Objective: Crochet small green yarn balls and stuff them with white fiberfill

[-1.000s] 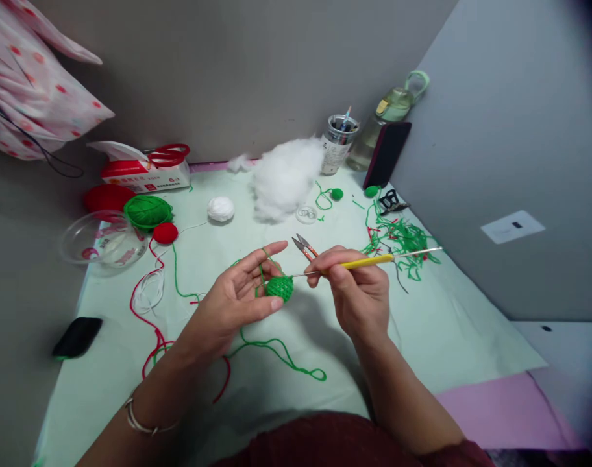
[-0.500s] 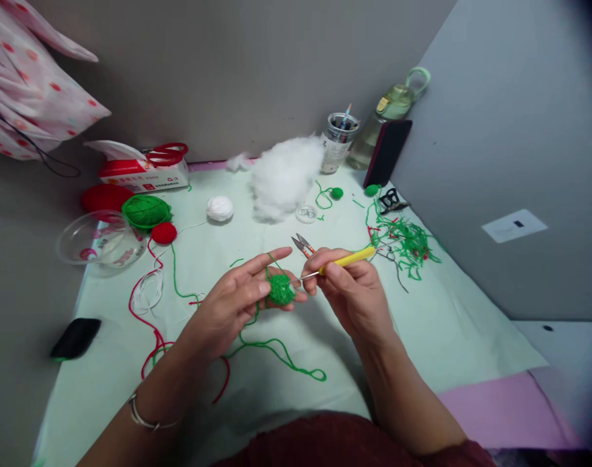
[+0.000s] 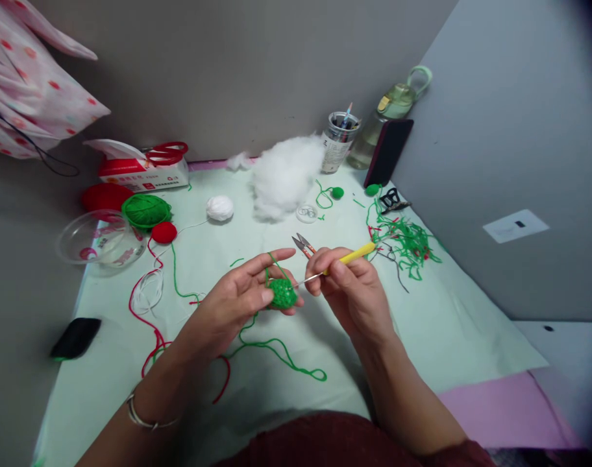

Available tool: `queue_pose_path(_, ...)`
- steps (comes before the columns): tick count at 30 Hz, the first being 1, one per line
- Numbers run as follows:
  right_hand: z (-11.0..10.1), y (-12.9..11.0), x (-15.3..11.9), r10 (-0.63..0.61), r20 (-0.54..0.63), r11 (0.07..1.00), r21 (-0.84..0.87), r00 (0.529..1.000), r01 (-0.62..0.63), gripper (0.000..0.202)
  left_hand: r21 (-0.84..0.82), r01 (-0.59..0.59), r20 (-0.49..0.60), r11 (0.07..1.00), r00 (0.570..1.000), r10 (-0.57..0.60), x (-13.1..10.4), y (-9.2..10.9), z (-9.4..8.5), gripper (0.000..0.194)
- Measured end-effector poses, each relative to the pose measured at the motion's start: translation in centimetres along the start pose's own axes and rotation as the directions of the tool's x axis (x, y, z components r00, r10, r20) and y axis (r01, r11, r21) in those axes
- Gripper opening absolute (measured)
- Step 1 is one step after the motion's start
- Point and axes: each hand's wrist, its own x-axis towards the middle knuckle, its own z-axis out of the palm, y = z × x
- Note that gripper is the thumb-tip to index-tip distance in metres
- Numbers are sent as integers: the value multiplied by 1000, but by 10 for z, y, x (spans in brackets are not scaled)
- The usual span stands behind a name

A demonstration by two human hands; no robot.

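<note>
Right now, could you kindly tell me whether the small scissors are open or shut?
Open: the small scissors show two blade tips apart.

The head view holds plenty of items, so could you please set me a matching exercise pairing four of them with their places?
Things:
1. Green crochet piece
2. Yellow-handled crochet hook
3. Red scissors handles
4. White fluffy stuffing

Places:
A. At the top of the tissue box
B. Gripped in the right hand
C. Just left of the pencil cup, as seen here
D. Held in the left hand

Pairs: 1-D; 2-B; 3-A; 4-C
</note>
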Motion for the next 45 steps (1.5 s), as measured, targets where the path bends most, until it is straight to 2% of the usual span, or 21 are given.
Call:
queue_pose_path(3, 2, 4, -2, -126, 44, 980, -150, 991, 131, 15, 88, -12, -15, 996, 1000, 13, -1, -3, 0, 56)
queue_pose_path(5, 3, 6, -4, -199, 73, 939, -272, 977, 211, 15, 131, 0, -69, 991, 998, 9, -1, -3, 2, 62)
queue_pose_path(7, 3, 7, -6, -226, 68, 911, -339, 972, 236, 15, 186, 0, -134, 983, 991, 26, -1, -2, 5, 67)
queue_pose_path(10, 3, 10, -7, -186, 13, 937, -299, 982, 182, 15, 303, -23, -201, 953, 976, 87, -1, 0, 9, 69)
queue_pose_path(14, 3, 12, -4, -49, -22, 994, -103, 999, 47, 19, 443, -27, -245, 896, 958, 150, -2, 0, 10, 65)
queue_pose_path(17, 4, 11, -2, 6, -22, 999, -35, 1000, -6, 22, 519, -42, -238, 854, 952, 192, -2, 1, 10, 63)
queue_pose_path(20, 2, 9, -1, 17, -5, 996, -84, 1000, -18, 26, 565, -61, -216, 823, 952, 218, -2, 1, 9, 62)
queue_pose_path(29, -2, 5, -4, -80, 105, 971, -216, 991, 102, 20, 663, -92, -156, 743, 954, 258, -1, 2, 7, 59)
queue_pose_path(35, -1, 9, -4, -77, 129, 987, -133, 989, 94, 19, 689, -99, -148, 718, 951, 273, -4, 5, 9, 57)
queue_pose_path(41, 3, 2, -4, -118, 153, 947, -279, 981, 158, 18, 721, -108, -132, 685, 949, 288, -3, 5, 7, 56)
queue_pose_path(45, 0, -6, -3, -96, 234, 903, -389, 967, 184, 21, 761, -125, -91, 636, 951, 296, -1, 3, 4, 50)
